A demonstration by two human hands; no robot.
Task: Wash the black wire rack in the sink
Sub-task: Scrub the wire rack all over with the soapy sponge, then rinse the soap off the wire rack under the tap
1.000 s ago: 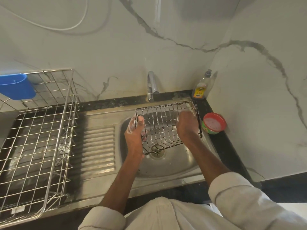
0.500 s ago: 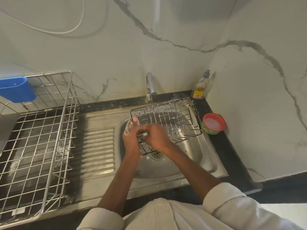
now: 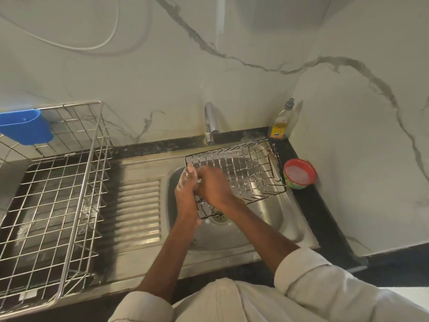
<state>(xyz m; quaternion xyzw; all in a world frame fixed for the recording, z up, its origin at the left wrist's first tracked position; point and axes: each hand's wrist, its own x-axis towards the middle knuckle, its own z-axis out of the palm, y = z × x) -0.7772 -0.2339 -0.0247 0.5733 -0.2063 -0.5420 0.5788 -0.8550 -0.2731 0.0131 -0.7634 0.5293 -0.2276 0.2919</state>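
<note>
- Since a moment ago, my right hand has slid to the rack's 9 o'clock edge.
- Black wire rack tilts over the sink.
- Left hand grips that edge; right fingers' hold, I cannot tell.

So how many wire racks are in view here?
2. The black wire rack is held over the sink by both hands; the big steel drying rack sits on the left. None seem hidden.

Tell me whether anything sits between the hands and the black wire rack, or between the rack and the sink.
Nothing visible does. The left hand has its grip on the black wire rack at its left edge, the right hand works on its wires, and the rack is already over the sink basin.
</note>
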